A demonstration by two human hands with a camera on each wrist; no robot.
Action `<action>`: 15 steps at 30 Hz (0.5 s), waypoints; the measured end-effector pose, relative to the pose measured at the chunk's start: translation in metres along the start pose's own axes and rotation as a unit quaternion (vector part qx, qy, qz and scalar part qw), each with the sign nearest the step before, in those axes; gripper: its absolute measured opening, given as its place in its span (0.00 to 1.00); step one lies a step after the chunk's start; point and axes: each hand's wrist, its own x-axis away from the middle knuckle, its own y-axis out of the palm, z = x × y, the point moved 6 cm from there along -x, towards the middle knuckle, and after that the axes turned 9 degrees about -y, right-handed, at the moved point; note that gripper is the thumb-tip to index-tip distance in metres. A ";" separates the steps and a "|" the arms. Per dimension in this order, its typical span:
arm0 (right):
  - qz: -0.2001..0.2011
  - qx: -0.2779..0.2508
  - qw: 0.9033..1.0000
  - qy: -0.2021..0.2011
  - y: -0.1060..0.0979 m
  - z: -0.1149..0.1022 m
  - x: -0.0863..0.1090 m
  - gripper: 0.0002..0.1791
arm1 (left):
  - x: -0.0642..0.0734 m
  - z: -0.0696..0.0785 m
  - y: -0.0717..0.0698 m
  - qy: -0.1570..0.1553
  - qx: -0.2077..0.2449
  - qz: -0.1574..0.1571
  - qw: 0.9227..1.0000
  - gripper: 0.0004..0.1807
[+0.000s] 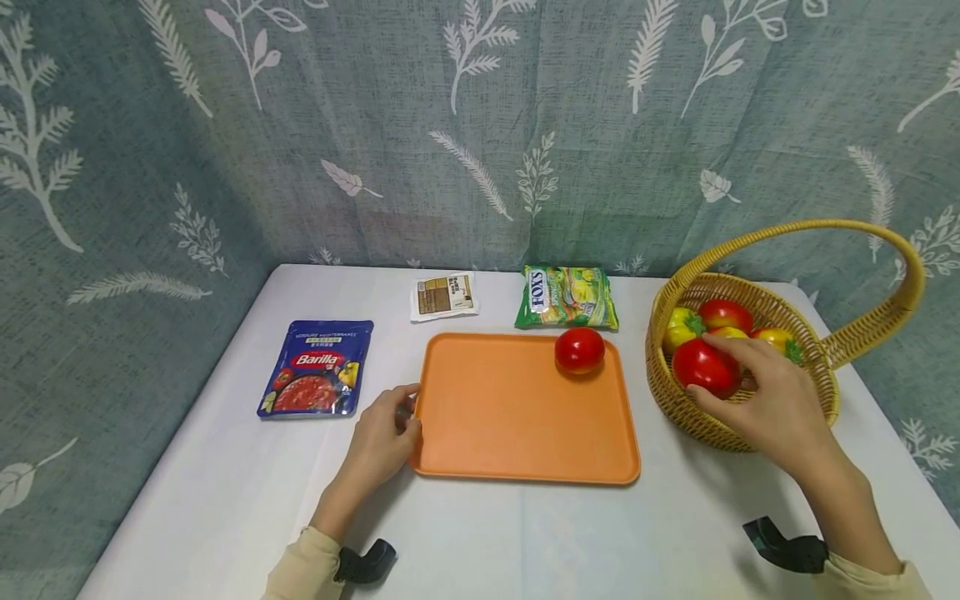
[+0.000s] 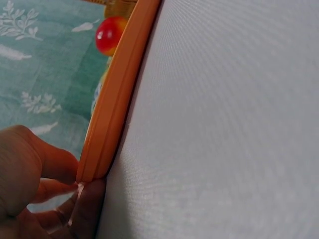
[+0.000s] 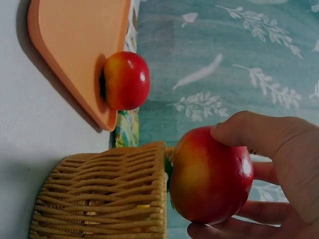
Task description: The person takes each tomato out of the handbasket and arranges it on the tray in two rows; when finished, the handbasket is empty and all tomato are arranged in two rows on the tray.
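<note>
In the head view my right hand (image 1: 780, 400) grips a red tomato (image 1: 705, 367) over the basket's opening. The right wrist view shows thumb and fingers around this tomato (image 3: 209, 174), its green leafy end toward the wicker basket (image 1: 697, 421). My left hand (image 1: 382, 437) is at the left edge of an orange tray (image 1: 517, 417), with its fingertips holding the rim. Up close in the left wrist view, the fingers meet the tray's corner (image 2: 97, 154). Another red tomato (image 1: 580, 350) sits in the tray's far right corner.
Yellow peppers (image 1: 682, 327) and another red tomato (image 1: 726, 314) lie in the basket, whose tall handle (image 1: 795, 225) arches over it. Behind the tray are a green candy bag (image 1: 567, 297) and a small packet (image 1: 444, 296). A blue sauce pouch (image 1: 317, 368) lies at left.
</note>
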 end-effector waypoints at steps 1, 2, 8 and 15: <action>0.002 0.001 1.000 -0.004 0.000 -0.002 0.000 0.35 | 0.000 0.000 0.000 -0.001 0.000 0.000 1.000 0.25; 0.004 0.003 1.000 -0.008 -0.001 -0.004 0.000 0.35 | 0.000 0.000 0.000 -0.002 -0.001 0.000 1.000 0.26; -0.005 0.004 1.000 -0.008 -0.002 -0.016 0.000 0.35 | 0.000 -0.001 0.001 -0.006 0.001 0.001 1.000 0.26; -0.008 -0.006 1.000 -0.014 0.000 -0.028 0.000 0.35 | 0.000 -0.001 0.001 -0.004 -0.002 0.000 1.000 0.26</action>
